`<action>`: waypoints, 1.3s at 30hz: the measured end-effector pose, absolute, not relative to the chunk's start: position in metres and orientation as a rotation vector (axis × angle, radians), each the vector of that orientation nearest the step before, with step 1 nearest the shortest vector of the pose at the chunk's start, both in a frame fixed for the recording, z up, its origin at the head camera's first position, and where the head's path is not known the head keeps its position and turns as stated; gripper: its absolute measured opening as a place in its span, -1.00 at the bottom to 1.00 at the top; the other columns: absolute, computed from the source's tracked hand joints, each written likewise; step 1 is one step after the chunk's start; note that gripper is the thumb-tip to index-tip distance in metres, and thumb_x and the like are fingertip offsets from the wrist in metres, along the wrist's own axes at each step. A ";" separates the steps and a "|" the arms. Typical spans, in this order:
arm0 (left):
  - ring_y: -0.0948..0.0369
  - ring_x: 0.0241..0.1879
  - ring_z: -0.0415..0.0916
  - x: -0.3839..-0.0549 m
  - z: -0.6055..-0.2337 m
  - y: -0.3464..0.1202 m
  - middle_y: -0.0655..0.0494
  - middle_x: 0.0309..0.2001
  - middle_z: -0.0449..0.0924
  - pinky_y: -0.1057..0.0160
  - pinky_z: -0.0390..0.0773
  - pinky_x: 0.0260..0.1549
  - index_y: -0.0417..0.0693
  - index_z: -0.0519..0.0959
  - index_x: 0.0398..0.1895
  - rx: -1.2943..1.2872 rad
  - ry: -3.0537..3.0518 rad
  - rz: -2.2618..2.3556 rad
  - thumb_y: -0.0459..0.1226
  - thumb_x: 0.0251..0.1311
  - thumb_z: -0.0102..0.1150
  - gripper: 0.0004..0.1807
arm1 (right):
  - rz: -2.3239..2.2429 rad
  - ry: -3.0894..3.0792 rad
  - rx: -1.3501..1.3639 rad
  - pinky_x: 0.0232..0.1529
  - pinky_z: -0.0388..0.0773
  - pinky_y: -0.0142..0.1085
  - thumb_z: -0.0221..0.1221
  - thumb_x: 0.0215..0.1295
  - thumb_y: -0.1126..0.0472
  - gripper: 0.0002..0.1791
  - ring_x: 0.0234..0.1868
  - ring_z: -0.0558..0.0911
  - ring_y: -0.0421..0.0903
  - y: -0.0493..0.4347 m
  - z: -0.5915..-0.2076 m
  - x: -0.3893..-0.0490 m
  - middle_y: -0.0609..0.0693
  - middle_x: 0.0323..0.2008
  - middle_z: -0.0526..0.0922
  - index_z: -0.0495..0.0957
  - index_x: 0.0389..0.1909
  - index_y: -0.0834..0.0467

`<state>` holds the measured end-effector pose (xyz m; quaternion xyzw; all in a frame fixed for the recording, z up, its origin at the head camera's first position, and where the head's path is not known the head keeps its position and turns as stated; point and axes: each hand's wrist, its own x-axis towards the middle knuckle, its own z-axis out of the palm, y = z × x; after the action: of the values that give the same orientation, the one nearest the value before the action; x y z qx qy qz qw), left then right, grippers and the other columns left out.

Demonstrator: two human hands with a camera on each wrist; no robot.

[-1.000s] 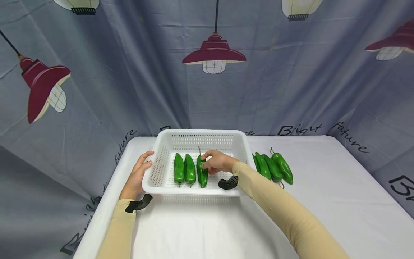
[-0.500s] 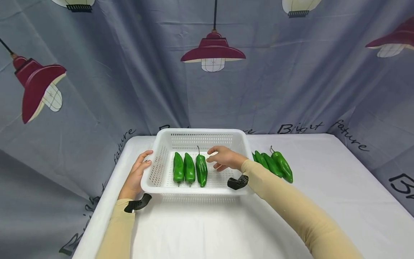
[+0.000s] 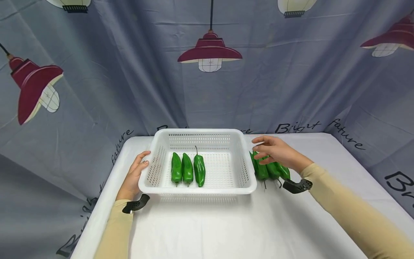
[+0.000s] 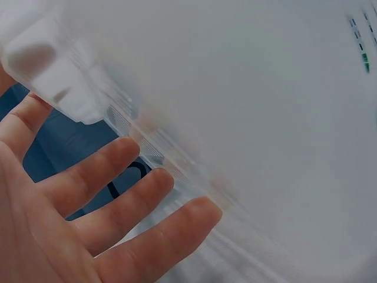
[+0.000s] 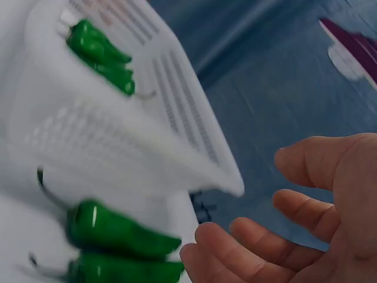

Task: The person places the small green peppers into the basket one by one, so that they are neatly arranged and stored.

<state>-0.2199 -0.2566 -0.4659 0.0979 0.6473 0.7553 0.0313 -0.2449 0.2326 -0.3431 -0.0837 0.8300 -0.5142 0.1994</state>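
Observation:
My left hand (image 3: 132,180) lies along the left side of a white perforated plastic basket (image 3: 197,190), fingers extended at its wall; in the left wrist view the fingers (image 4: 159,239) are spread right beside that wall. Inside the basket, three green peppers lie in a row: a left pepper (image 3: 176,169), a middle pepper (image 3: 187,169) and a right pepper (image 3: 199,172) whose stem points away. My right hand (image 3: 279,153) hovers over several more green peppers (image 3: 261,172) right of the basket, partly covering them. Nothing is between its parted fingers; two of these peppers (image 5: 118,233) show in the right wrist view.
The basket stands on a table with a white cloth (image 3: 210,223). A grey-blue curtain (image 3: 145,90) printed with lamps and lettering hangs behind and at both sides. Each wrist wears a black camera mount (image 3: 297,186).
My right hand has let go of the right pepper in the basket, lifted off and moved right to the peppers outside. My left hand has stayed by the basket.

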 end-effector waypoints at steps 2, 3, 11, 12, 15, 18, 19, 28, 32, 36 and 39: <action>0.36 0.01 0.56 -0.220 -0.465 -0.256 0.36 0.17 0.47 0.33 0.63 -0.09 0.30 0.25 0.33 0.287 2.000 2.319 -0.13 0.60 -0.17 -0.68 | -1.406 2.366 -0.191 0.07 0.68 -0.03 0.10 0.54 0.03 -0.30 0.14 0.67 0.16 0.254 -0.349 -0.242 0.40 0.41 0.31 0.13 0.50 0.29; 0.36 0.00 0.56 -0.220 -0.464 -0.256 0.36 0.16 0.47 0.34 0.63 -0.09 0.30 0.25 0.33 0.276 2.006 2.314 -0.13 0.60 -0.17 -0.68 | -1.390 2.387 -0.165 0.07 0.68 -0.03 0.09 0.54 0.02 -0.29 0.16 0.66 0.18 0.264 -0.352 -0.240 0.40 0.43 0.29 0.12 0.51 0.29; 0.37 0.02 0.53 -0.219 -0.462 -0.253 0.38 0.15 0.45 0.34 0.59 -0.05 0.34 0.23 0.33 0.192 2.038 2.283 -0.13 0.59 -0.16 -0.67 | -1.315 2.510 -0.005 0.08 0.67 -0.10 -0.03 0.60 -0.02 -0.29 0.19 0.65 0.14 0.322 -0.378 -0.235 0.45 0.45 0.25 0.07 0.54 0.32; 0.37 0.03 0.52 -0.219 -0.462 -0.253 0.38 0.15 0.45 0.34 0.59 -0.05 0.34 0.23 0.33 0.189 2.039 2.281 -0.12 0.59 -0.16 -0.67 | -1.312 2.517 0.015 0.07 0.68 -0.12 -0.04 0.60 -0.03 -0.28 0.17 0.67 0.09 0.326 -0.380 -0.236 0.45 0.45 0.25 0.07 0.54 0.32; 0.37 0.02 0.53 -0.218 -0.462 -0.254 0.38 0.15 0.45 0.33 0.59 -0.05 0.36 0.23 0.33 0.186 2.036 2.281 -0.12 0.59 -0.17 -0.67 | -1.311 2.525 0.071 0.03 0.69 -0.18 -0.04 0.60 -0.02 -0.29 0.10 0.69 -0.03 0.334 -0.384 -0.237 0.46 0.44 0.25 0.06 0.54 0.34; 0.37 0.02 0.53 -0.219 -0.463 -0.255 0.36 0.17 0.45 0.34 0.60 -0.06 0.35 0.23 0.33 0.197 2.031 2.286 -0.12 0.60 -0.18 -0.67 | -1.297 2.526 0.118 0.00 0.68 -0.24 -0.02 0.59 -0.03 -0.26 0.06 0.67 -0.11 0.340 -0.388 -0.238 0.45 0.46 0.22 0.06 0.53 0.35; 0.37 0.03 0.53 -0.219 -0.463 -0.255 0.36 0.17 0.44 0.34 0.60 -0.06 0.34 0.22 0.34 0.202 2.023 2.290 -0.12 0.60 -0.18 -0.67 | -1.293 2.526 0.129 -0.02 0.68 -0.26 -0.02 0.58 -0.04 -0.26 0.07 0.66 -0.10 0.341 -0.389 -0.238 0.45 0.47 0.21 0.06 0.54 0.35; 0.37 0.03 0.53 -0.221 -0.464 -0.253 0.34 0.19 0.43 0.34 0.61 -0.06 0.36 0.24 0.32 0.211 2.025 2.289 -0.12 0.60 -0.17 -0.68 | -1.283 2.508 0.187 -0.05 0.66 -0.28 -0.03 0.59 0.00 -0.26 0.18 0.55 0.12 0.354 -0.412 -0.242 0.44 0.49 0.13 0.00 0.56 0.33; 0.37 0.05 0.52 -0.221 -0.464 -0.252 0.34 0.21 0.41 0.34 0.61 -0.04 0.37 0.24 0.31 0.212 2.018 2.292 -0.13 0.60 -0.17 -0.68 | -1.277 2.518 0.177 0.03 0.67 -0.17 -0.02 0.59 0.04 -0.27 0.27 0.50 0.27 0.354 -0.421 -0.242 0.46 0.47 0.15 0.01 0.57 0.32; 0.38 0.07 0.52 -0.219 -0.464 -0.252 0.37 0.21 0.41 0.36 0.59 -0.01 0.35 0.24 0.33 0.204 2.024 2.299 -0.11 0.59 -0.16 -0.67 | -1.261 2.540 0.127 0.10 0.64 -0.07 0.02 0.56 0.12 -0.25 0.29 0.50 0.29 0.348 -0.426 -0.243 0.52 0.47 0.16 -0.05 0.58 0.32; 0.38 0.09 0.52 -0.219 -0.464 -0.252 0.38 0.21 0.42 0.36 0.59 -0.01 0.31 0.23 0.35 0.197 2.039 2.300 -0.11 0.59 -0.17 -0.65 | -1.234 2.567 0.107 0.07 0.63 -0.06 0.05 0.53 0.17 -0.22 0.24 0.53 0.25 0.342 -0.428 -0.246 0.55 0.46 0.15 -0.08 0.59 0.31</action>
<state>-0.2185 -0.2521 -0.4644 0.0638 0.6616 0.7465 0.0307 -0.2455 0.3419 -0.4282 0.0370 0.8911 -0.4283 0.1454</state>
